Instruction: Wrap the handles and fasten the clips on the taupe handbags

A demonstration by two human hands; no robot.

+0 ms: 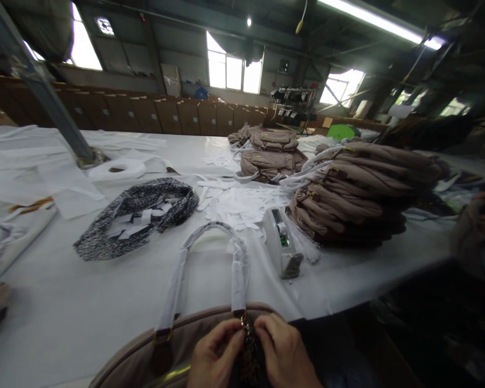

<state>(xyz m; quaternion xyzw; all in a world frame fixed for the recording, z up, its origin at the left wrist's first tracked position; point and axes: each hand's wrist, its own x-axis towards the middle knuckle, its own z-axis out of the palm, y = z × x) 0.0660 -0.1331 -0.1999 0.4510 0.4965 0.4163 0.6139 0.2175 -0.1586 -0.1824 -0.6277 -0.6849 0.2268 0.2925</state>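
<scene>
A beige handbag (pixel 186 334) lies at the near edge of the white table (pixel 84 302), its two handles (pixel 210 258) wrapped in white paper and arching away from me. My left hand (pixel 214 353) and my right hand (pixel 285 353) are both at the bag's top edge. Their fingers are pinched together on a small dark, patterned piece with a gold metal ring (pixel 246 328) at the base of the right handle. What lies under my palms is hidden.
A tape dispenser (pixel 282 242) stands just beyond the bag. Behind it lie white paper scraps (pixel 238 202), a speckled dark cloth ring (pixel 137 215) and stacks of beige bags (pixel 359 188). Another person's hand (pixel 483 223) works at the right edge. A grey post (pixel 44 86) rises at left.
</scene>
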